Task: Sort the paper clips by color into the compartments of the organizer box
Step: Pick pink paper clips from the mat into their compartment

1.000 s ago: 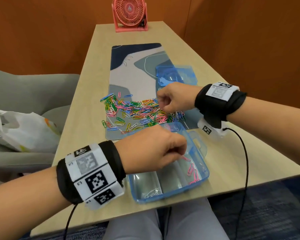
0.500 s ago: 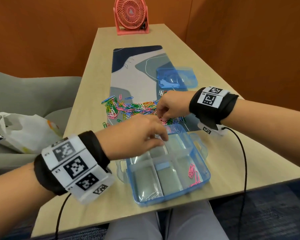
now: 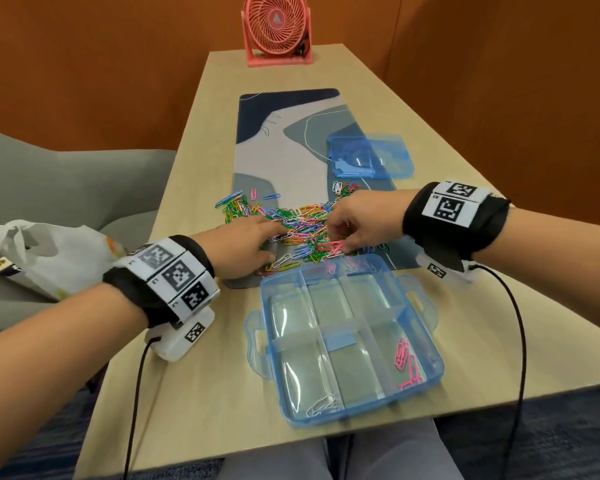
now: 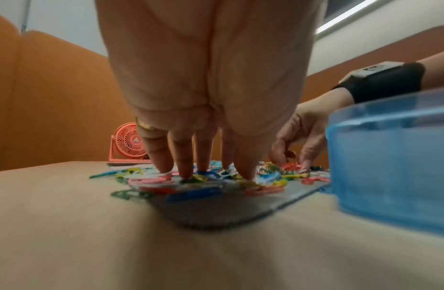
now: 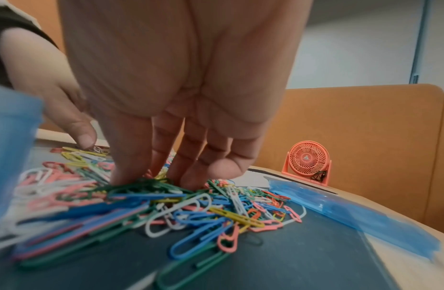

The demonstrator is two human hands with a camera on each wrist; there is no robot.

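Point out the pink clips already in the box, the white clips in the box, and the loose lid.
pink clips (image 3: 405,360), head view, middle of the cluster in the box's near right compartment
white clips (image 3: 321,404), head view, on the near left compartment's small pile
lid (image 3: 392,157), head view, its flat top

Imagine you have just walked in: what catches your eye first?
A bright heap of multicoloured plastic-coated paper clips sits mid-table on a patterned blue-grey desk mat, with the left hand and right hand in it. Nearer, a translucent blue organizer box holds a few pink clips.
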